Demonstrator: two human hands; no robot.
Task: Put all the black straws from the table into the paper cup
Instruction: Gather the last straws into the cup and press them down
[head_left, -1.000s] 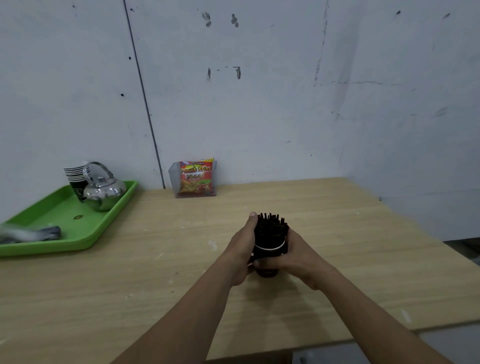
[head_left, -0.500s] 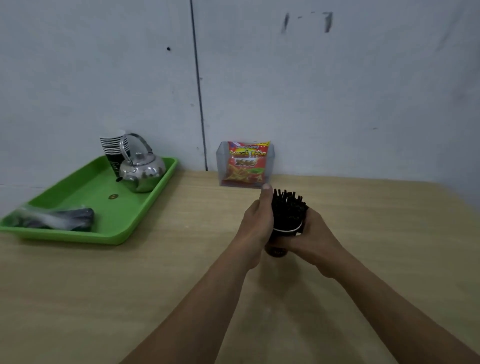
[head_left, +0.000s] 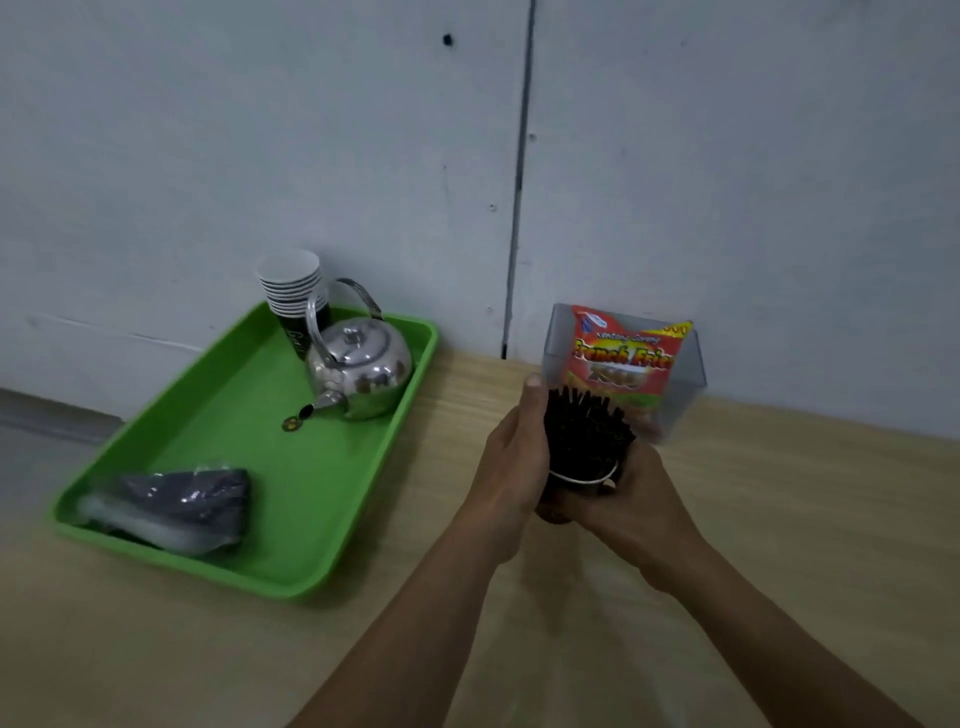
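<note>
A dark paper cup with a white rim (head_left: 584, 477) stands packed with a thick bundle of black straws (head_left: 584, 434) that stick up out of it. My left hand (head_left: 511, 467) wraps the cup's left side, thumb raised along the straws. My right hand (head_left: 634, 512) grips the cup from the right and below. The cup's lower part is hidden by my fingers, just above the wooden table (head_left: 779, 519).
A green tray (head_left: 311, 519) at the left holds a steel kettle (head_left: 358, 371), a stack of paper cups (head_left: 291, 283) and a plastic-wrapped dark bundle (head_left: 176, 506). A clear box with a red snack packet (head_left: 623, 364) stands against the wall behind the cup.
The view has swung left and closer, bringing the tray further into frame. Both hands keep the same hold on the cup of straws.
</note>
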